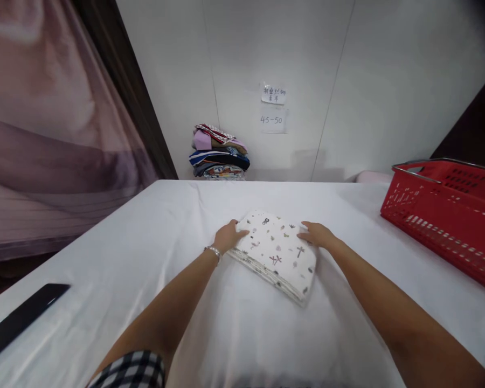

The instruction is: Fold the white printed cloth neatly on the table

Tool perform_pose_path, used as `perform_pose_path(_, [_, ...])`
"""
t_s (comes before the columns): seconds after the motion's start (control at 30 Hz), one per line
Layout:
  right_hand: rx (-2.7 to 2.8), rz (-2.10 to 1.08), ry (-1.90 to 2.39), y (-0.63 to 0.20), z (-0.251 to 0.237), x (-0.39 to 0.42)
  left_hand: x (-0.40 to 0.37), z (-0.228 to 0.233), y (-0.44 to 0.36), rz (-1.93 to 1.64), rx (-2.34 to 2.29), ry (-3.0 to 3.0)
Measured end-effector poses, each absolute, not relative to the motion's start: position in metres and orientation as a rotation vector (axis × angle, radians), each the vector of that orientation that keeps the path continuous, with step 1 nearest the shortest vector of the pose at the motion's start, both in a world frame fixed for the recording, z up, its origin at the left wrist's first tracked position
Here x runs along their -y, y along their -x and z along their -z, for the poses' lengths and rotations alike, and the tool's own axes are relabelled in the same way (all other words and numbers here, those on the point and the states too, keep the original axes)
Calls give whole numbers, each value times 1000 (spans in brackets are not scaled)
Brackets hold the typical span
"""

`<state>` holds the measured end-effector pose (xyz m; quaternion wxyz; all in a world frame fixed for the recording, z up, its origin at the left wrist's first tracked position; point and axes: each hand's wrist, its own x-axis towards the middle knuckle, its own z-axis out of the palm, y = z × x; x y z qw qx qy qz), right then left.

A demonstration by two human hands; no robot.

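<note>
A folded white cloth (277, 248) printed with small palm trees, flamingos and other motifs lies turned at an angle on the white-covered table (178, 226). Its several layers show along the near left edge. My left hand (228, 236) grips the cloth's left corner, thumb on top and fingers partly hidden at the edge. On the opposite side my right hand (316, 235) holds the right edge, with the thumb and a finger over the top layer. A beaded bracelet (214, 252) circles my left wrist.
A red plastic basket (444, 215) with a metal handle stands at the right. Folded fabrics (220, 153) are stacked behind the table's far edge. A dark flat object (22, 318) lies at the left. Pink curtain fabric (56, 134) hangs beyond. Paper notes (273, 108) are on the wall.
</note>
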<state>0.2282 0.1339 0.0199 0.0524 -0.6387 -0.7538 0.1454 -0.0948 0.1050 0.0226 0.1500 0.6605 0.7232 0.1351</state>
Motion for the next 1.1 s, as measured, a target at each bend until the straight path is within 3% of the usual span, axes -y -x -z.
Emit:
perform_pose_path(0.23, [2276, -687, 1972, -244, -15, -87, -143, -22, 92, -501, -1990, -1842])
perform_pose_path(0.47, [2227, -709, 1972, -242, -15, -78, -110, -15, 109, -992, -2209, -1648])
perform_pose_path(0.63, [2112, -739, 1940, -234, -9, -90, -63, -17, 109, -909, -2140, -1575])
perform_pose_path(0.73, [2139, -581, 1934, -225, -5, -86, -45, -11, 97, -898, -2086, -1540])
perform_pose_path(0.9, [2266, -286, 1526, -188, -13, -67, -42, 0, 86, -997, -2026, -1442])
perform_pose_path(1.1, [2318, -556, 1312, -108, -26, -57, -52, 11, 88, -1095, -2018, -1360])
